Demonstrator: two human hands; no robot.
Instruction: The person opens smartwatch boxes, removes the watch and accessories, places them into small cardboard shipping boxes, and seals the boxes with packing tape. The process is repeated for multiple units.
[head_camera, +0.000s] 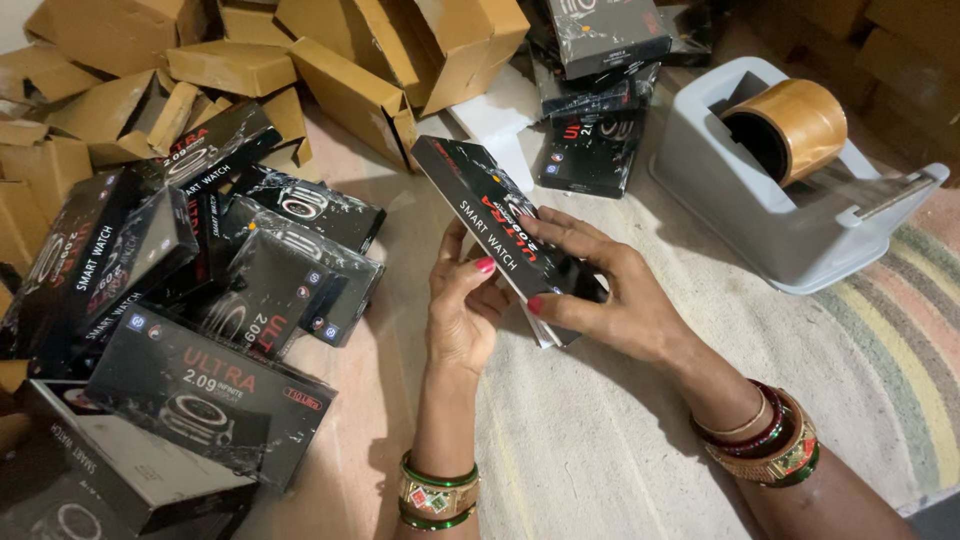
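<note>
From where I'm watching, the left hand props the near end of the flat black shrink-wrapped cardboard box with thumb up its edge, the box's long axis running up-left away from both hands, while the right hand lays spread fingers flat across it.

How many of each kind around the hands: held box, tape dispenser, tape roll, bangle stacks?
Black shrink-wrapped box held by left hand and right hand: 1
Grey tape dispenser: 1
Brown tape roll: 1
Bangle stacks, left wrist and right wrist: 2
Total: 5
The loose black and cardboard boxes overlap too much to count.
</note>
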